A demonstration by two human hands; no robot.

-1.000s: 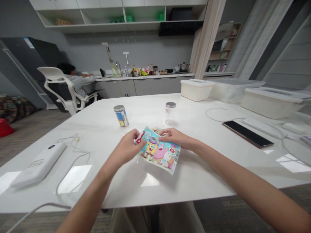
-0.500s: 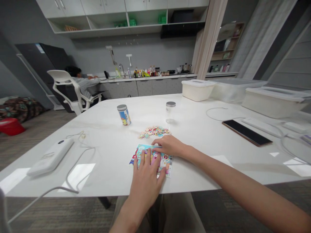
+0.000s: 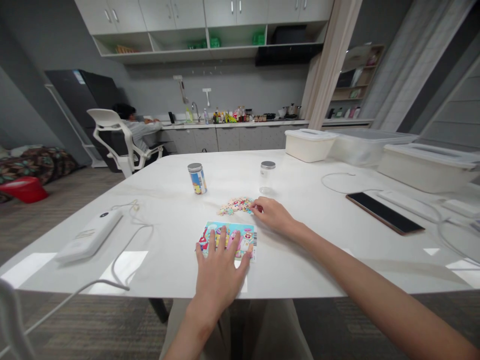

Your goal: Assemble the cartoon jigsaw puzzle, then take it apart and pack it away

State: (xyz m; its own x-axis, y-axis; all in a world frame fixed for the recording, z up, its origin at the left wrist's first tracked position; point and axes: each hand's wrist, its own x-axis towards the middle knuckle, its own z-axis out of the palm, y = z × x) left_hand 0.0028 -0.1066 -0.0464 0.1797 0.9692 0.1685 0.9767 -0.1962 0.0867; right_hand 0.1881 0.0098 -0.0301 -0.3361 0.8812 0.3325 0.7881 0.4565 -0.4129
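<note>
My left hand (image 3: 219, 270) lies flat on a colourful cartoon picture card (image 3: 247, 231), fingers spread, covering its lower middle. A barcode runs along the card's right edge. Beyond the card is a heap of small multicoloured jigsaw puzzle pieces (image 3: 235, 205). At the right end of this heap, my right hand (image 3: 275, 214) has its fingertips pinched together; whatever is between them is hidden. Past the heap stand a printed jar with a metal lid (image 3: 198, 179), to the left, and a clear jar with a metal lid (image 3: 265, 179), to the right.
A white power bank (image 3: 90, 235) and its cable lie at the left. On the right are a dark phone (image 3: 384, 212), cables and lidded plastic boxes (image 3: 309, 145). Farther back, a person sits in a white chair (image 3: 120, 140) by the kitchen counter.
My right hand has moved away from the card to the heap, and its fingers have closed. The card has turned straighter under my left hand. The view has tilted up slightly.
</note>
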